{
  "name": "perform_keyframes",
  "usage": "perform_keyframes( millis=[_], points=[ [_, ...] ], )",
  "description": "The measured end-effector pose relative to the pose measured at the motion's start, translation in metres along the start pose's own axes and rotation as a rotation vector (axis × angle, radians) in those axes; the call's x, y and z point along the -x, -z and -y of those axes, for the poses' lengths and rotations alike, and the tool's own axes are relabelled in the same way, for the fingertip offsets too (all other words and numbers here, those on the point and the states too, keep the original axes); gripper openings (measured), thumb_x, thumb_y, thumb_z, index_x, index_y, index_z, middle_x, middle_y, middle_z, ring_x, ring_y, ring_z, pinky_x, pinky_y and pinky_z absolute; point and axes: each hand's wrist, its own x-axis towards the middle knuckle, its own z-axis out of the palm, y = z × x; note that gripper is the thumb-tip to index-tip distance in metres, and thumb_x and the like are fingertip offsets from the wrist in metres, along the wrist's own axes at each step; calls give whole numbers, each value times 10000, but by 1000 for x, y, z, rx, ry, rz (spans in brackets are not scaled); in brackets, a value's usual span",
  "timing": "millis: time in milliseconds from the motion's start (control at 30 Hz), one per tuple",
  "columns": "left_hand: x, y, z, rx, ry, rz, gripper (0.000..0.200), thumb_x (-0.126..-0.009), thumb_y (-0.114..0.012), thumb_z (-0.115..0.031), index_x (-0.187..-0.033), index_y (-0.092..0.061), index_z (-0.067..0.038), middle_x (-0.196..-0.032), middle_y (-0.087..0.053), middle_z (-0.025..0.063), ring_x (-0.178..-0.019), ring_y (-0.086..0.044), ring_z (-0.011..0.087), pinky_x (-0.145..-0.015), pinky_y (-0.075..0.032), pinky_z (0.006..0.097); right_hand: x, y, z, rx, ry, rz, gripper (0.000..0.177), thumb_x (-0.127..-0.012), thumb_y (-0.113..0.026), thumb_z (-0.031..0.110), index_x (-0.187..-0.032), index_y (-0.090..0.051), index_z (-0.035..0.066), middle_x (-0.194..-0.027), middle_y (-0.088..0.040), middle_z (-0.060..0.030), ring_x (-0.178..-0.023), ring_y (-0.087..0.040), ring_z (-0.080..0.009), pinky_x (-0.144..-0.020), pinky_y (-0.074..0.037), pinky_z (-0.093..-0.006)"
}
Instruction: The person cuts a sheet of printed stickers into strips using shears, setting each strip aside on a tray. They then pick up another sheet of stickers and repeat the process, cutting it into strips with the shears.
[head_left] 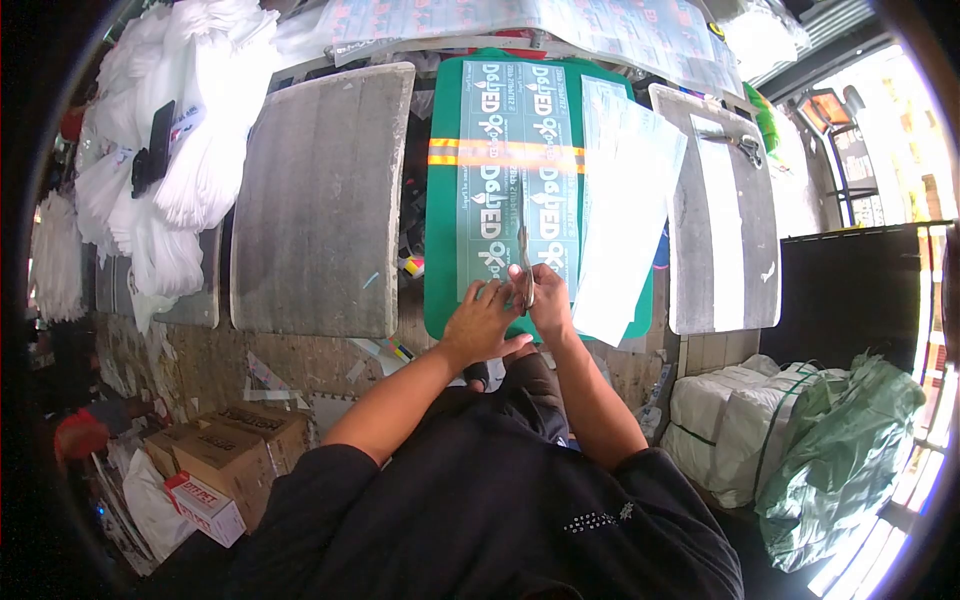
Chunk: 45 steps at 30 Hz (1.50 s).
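Observation:
My right hand (549, 301) grips a pair of scissors (526, 264), blades pointing away from me along the middle of a clear printed film (489, 215). Pale mirrored lettering runs down both halves of the film. Beside the scissors, my left hand (484, 322) lies at the film's near edge, fingers spread and thumb apart. Underneath is a green rounded surface (440, 250), crossed by an orange and silver band (441, 152). Several whitish sheets (625, 215) overlap its right side.
Grey boards flank the green surface, one at left (318, 205) and one at right (745, 265). The right board carries a white strip (727, 240) and dark-handled scissors (748, 149). White bundles (200, 110) hang at left. Cardboard boxes (238, 455) and wrapped bales (725, 415) stand low on either side.

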Motion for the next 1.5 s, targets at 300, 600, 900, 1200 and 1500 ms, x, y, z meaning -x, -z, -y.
perform_keyframes(
  millis=[300, 600, 900, 1200, 1500],
  points=[
    [-2, 3, 0, 17, 1, 0, 571, -797, -668, -521, -1191, -622, -111, -1200, -559, 156, -1182, -470, 339, -1033, -334, 509, -13, 2, 14, 16, -37, 12, 570, -849, -733, 504, -908, -598, -47, -623, -605, -54, -546, -583, -120, -494, -459, -268],
    [-3, 4, 1, 24, -12, -7, 624, -792, -692, -494, -1285, -549, -138, -1226, -531, 164, -1132, -491, 350, -974, -367, 518, -30, -2, 25, 25, 7, -5, 572, -856, -728, 499, -884, -593, -56, -617, -586, -59, -527, -569, -126, -480, -458, -281],
    [-4, 5, 3, 29, -26, -15, 727, -779, -708, -499, -1372, -480, -146, -1193, -490, 145, -1089, -494, 335, -922, -392, 511, -68, -6, 34, -48, 8, 9, 495, -864, -739, 453, -860, -555, -7, -641, -536, -33, -536, -513, -120, -493, -423, -270],
    [-6, 3, 5, 27, -12, 0, 769, -773, -708, -511, -1417, -465, -168, -1204, -472, 133, -1106, -472, 328, -932, -393, 515, -109, -4, 57, -44, 4, 35, 484, -870, -736, 444, -854, -551, -2, -627, -533, -31, -522, -505, -114, -486, -413, -268],
    [-9, 2, 8, 15, 5, 47, 723, -804, -643, -570, -1395, -509, -175, -1219, -488, 124, -1133, -458, 317, -958, -391, 516, -137, -4, 65, -85, -13, 62, 485, -881, -726, 440, -902, -549, -11, -615, -530, -19, -508, -498, -108, -471, -392, -253]
  ],
)
